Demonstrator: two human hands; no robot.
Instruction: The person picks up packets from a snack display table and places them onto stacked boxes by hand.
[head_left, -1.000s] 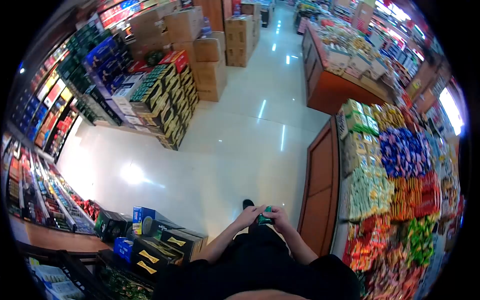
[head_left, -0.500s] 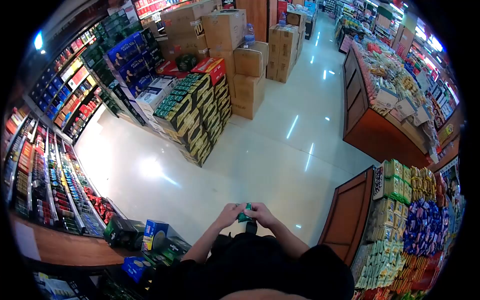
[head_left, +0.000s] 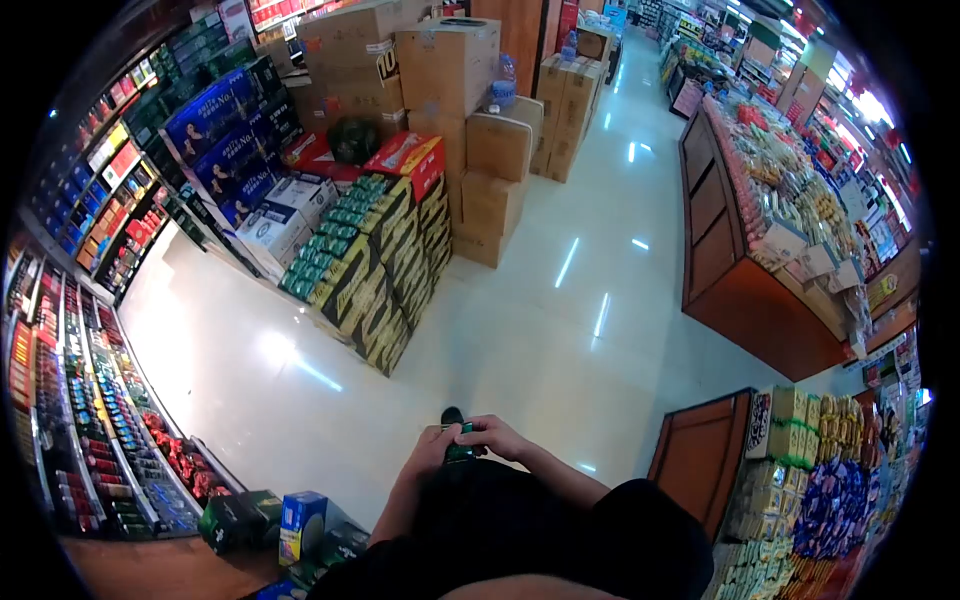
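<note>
In front of my body, low in the head view, my left hand [head_left: 434, 446] and my right hand [head_left: 497, 437] are closed around a small green object [head_left: 462, 452]. It looks like a can or packet, but the fingers cover much of it and I cannot tell which. A dark shoe [head_left: 452, 415] shows on the floor just beyond the hands.
Ahead stands a stack of gold-and-black cases [head_left: 388, 285] topped with green cans, with brown cartons [head_left: 485, 205] behind. A wooden display counter [head_left: 755, 300] and packaged snacks [head_left: 835, 505] line the right. Shelves of drinks [head_left: 100, 420] and a wooden counter [head_left: 170, 570] are left.
The view has shifted forward, so the stacked cases look larger and closer. Both hands still hold the green object, now slightly lower and further left in view. A shoe has come into sight.
</note>
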